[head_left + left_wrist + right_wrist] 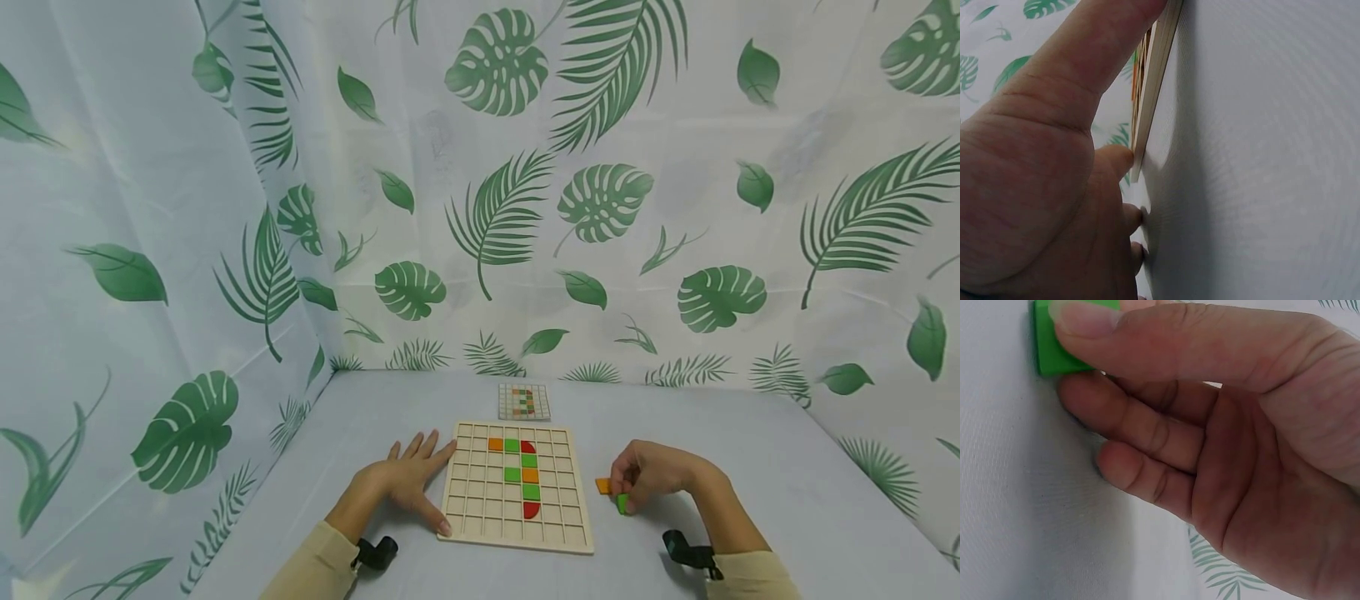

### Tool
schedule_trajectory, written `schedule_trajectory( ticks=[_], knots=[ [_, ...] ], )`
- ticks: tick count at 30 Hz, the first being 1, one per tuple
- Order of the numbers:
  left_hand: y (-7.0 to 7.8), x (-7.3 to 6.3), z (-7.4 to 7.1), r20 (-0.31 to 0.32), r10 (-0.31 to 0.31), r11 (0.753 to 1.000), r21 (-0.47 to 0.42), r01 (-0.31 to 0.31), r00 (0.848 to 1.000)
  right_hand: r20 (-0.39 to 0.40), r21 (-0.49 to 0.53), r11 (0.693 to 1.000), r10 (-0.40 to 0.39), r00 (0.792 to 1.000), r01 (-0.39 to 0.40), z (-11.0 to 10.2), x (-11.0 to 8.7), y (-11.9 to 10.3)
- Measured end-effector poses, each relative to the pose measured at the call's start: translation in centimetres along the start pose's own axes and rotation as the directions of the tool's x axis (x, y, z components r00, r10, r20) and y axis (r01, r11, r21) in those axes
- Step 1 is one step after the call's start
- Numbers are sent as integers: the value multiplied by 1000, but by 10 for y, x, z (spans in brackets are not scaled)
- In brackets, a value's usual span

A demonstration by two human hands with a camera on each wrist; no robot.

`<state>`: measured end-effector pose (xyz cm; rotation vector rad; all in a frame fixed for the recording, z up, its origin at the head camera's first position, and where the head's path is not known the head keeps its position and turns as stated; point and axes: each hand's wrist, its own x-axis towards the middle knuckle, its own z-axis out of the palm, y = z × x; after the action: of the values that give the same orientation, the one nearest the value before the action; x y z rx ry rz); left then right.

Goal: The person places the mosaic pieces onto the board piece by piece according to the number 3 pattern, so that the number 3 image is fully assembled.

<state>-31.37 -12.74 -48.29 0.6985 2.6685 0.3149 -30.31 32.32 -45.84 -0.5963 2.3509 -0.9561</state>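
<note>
A wooden grid board (pixel 480 527) lies on the table, with green, orange and red tiles in some of its squares. My left hand (pixel 408 479) is spread at the board's left edge, thumb at the near corner and index finger farther up; in the left wrist view the thumb (pixel 1079 56) reaches along the board's side (pixel 1159 87). To the right of the board, my right hand (pixel 654 468) pinches a green tile (pixel 622 504) close to the table. The right wrist view shows the thumb over this green tile (pixel 1063 356). Beside those fingers lies an orange tile (pixel 603 486), partly covered.
Behind the board lies a small pattern card (pixel 524 402) showing a grid with coloured squares. A white cloth with green leaves (pixel 480 325) hangs at the back and sides of the pale table (pixel 405 404). Each wrist carries a black camera (pixel 377 552).
</note>
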Motion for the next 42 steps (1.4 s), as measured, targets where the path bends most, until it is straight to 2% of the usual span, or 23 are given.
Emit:
schedule_trajectory(
  ticks=[5,11,14,18,22,26,30,36,42],
  knots=[
    [-2,1,2,-4,-6,1000,4,6,1000,-24,-2,999,-43,999,43,-2,1,3],
    [-2,2,2,-3,-7,1000,5,7,1000,-118,77,978,-183,976,193,-6,5,2],
    [-2,2,2,-3,-2,1000,6,2,1000,-202,88,975,-181,963,202,-6,8,-4],
    [-3,2,1,0,4,1000,3,-4,1000,-319,88,981,-137,938,173,-4,12,-10],
    [-3,1,1,2,6,1000,1,-6,1000,-400,76,982,-126,908,170,0,17,-13],
    [-3,1,2,5,4,1000,-1,-4,1000,-446,69,980,-136,885,185,3,22,-16],
    [-2,0,1,5,8,1000,5,-8,1000,-452,68,973,-167,876,220,7,26,-21],
    [-2,-1,-1,2,14,1000,-6,-14,1000,-432,37,964,-222,874,263,13,33,-37],
    [-2,-1,0,0,16,1000,-11,-16,1000,-383,17,959,-255,888,283,22,45,-54]
  ],
)
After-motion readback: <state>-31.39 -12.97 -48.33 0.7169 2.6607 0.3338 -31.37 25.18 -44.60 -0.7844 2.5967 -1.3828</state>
